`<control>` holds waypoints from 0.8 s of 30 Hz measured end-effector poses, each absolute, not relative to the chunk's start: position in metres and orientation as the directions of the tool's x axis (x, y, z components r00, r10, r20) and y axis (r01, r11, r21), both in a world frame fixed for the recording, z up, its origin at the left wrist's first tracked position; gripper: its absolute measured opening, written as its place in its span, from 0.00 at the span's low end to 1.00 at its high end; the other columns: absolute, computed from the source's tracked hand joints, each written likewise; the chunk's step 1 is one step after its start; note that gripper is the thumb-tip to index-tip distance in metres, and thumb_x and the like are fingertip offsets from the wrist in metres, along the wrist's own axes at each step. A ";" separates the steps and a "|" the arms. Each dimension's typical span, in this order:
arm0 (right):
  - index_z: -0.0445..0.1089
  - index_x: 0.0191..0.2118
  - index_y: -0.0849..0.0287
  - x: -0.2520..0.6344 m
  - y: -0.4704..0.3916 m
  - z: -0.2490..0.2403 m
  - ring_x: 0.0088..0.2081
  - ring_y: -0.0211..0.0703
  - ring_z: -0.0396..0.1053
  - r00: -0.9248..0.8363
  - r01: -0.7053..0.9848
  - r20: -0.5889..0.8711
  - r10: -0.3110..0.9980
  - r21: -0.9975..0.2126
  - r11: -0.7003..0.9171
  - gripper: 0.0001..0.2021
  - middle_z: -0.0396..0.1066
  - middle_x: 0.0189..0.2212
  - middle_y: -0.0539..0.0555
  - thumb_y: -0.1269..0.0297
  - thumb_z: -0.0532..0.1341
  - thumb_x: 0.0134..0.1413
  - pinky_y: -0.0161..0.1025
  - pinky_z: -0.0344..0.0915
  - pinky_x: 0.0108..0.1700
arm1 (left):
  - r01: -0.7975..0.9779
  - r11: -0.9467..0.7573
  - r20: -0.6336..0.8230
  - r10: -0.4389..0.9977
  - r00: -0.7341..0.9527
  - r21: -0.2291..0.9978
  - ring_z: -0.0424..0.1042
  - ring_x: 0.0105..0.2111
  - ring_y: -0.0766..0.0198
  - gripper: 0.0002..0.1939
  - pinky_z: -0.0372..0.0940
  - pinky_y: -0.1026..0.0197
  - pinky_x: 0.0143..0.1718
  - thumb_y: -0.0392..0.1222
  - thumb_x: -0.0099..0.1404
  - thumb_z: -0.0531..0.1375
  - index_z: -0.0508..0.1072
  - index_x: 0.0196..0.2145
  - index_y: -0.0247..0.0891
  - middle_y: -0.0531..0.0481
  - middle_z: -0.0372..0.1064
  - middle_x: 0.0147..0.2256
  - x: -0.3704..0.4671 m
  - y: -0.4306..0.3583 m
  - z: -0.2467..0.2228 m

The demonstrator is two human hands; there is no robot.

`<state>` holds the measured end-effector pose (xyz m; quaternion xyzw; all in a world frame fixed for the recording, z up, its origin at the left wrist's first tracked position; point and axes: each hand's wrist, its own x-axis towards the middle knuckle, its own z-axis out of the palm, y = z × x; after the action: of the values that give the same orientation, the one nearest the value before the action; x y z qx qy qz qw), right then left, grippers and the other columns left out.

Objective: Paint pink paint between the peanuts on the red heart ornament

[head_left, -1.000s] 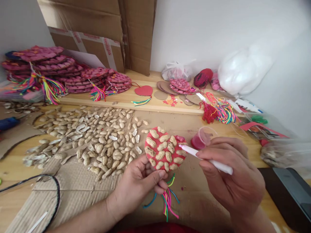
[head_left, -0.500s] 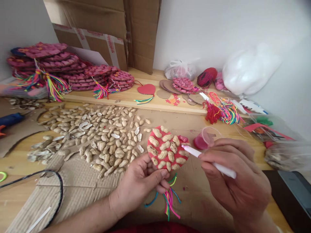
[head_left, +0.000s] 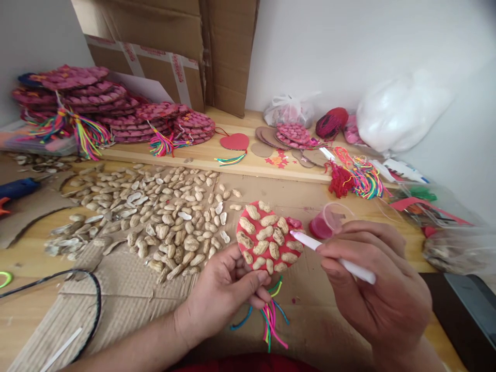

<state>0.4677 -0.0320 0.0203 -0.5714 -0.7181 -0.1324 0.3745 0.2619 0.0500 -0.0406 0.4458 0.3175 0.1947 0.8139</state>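
Note:
My left hand (head_left: 236, 287) pinches the lower edge of a red heart-shaped card (head_left: 259, 236) with whole peanuts fixed on it. One peanut (head_left: 293, 222) at the card's upper right is coloured pink; the others are bare. A tassel (head_left: 270, 323) of bright cords hangs below the card. My right hand (head_left: 382, 279) holds a white paintbrush (head_left: 333, 254) like a pen, its pink-stained tip at the card's right side, just below the pink peanut. Behind the brush stands a clear plastic cup (head_left: 327, 221) with pink paint in it.
Loose peanuts (head_left: 170, 227) and split shells cover the cardboard at left. Stacked pink peanut-covered pieces (head_left: 77, 98) stand at the back left. A plain red heart (head_left: 234, 141), a yarn ball (head_left: 331, 123) and colourful cords (head_left: 364, 175) lie along the back. A black cable (head_left: 96, 294) curves at front left.
Both hands, the card and the brush hold nearly the same positions. The view has shifted very slightly.

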 end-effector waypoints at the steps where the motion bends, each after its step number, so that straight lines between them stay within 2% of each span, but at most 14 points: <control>1: 0.72 0.37 0.60 0.468 -0.032 0.020 0.41 0.45 0.69 -0.066 0.921 0.688 0.723 -0.237 0.310 0.02 0.74 0.30 0.52 0.71 0.64 0.58 0.48 0.63 0.49 | -0.035 0.526 -0.342 0.601 0.722 0.850 0.79 0.25 0.68 0.14 0.74 0.70 0.26 0.44 0.63 0.68 0.71 0.40 0.34 0.51 0.76 0.30 0.262 0.050 -0.041; 24: 0.72 0.38 0.58 0.467 -0.032 0.020 0.41 0.45 0.70 -0.055 0.924 0.683 0.728 -0.242 0.297 0.04 0.74 0.30 0.51 0.72 0.65 0.56 0.48 0.64 0.49 | -0.059 0.546 -0.341 0.601 0.723 0.836 0.79 0.25 0.68 0.15 0.74 0.71 0.25 0.45 0.62 0.70 0.71 0.39 0.34 0.52 0.75 0.30 0.262 0.050 -0.038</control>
<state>0.4671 -0.0318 0.0199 -0.5781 -0.7142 -0.1314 0.3720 0.2616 0.0502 -0.0384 0.4321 0.3133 0.2008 0.8215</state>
